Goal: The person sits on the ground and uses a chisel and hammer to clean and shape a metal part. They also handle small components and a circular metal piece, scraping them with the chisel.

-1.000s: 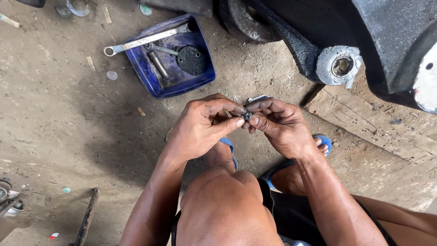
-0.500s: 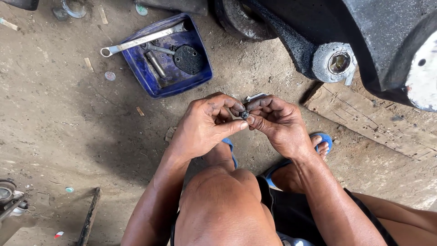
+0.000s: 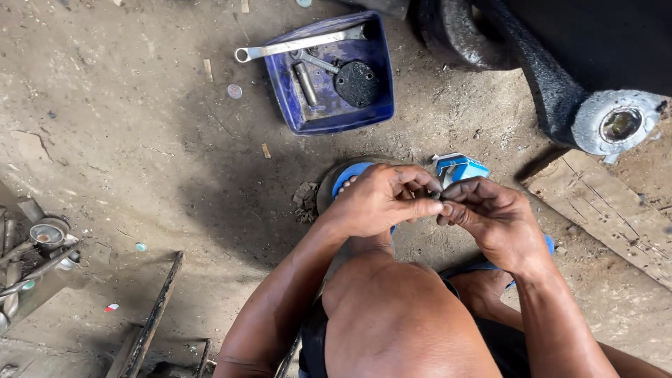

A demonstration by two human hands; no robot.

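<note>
My left hand (image 3: 383, 199) and my right hand (image 3: 491, 215) meet above my knees, fingertips pinched together on a small dark metal part (image 3: 438, 201) that is mostly hidden by the fingers. Just behind the hands a small blue and white box (image 3: 458, 168) lies on the dirt floor. My feet in blue sandals (image 3: 348, 177) rest under the hands.
A blue plastic tray (image 3: 336, 120) ahead holds a long spanner (image 3: 301, 44), a bolt and a dark round plate (image 3: 357, 82). A black vehicle arm with a round metal hub (image 3: 617, 123) stands at right, above a wooden plank (image 3: 609, 215). Metal parts (image 3: 35, 252) lie at left.
The camera view has shifted, so tray and hub now sit further right and lower. My hands stay pinched together on the small part; the blue and white box now shows behind them.
</note>
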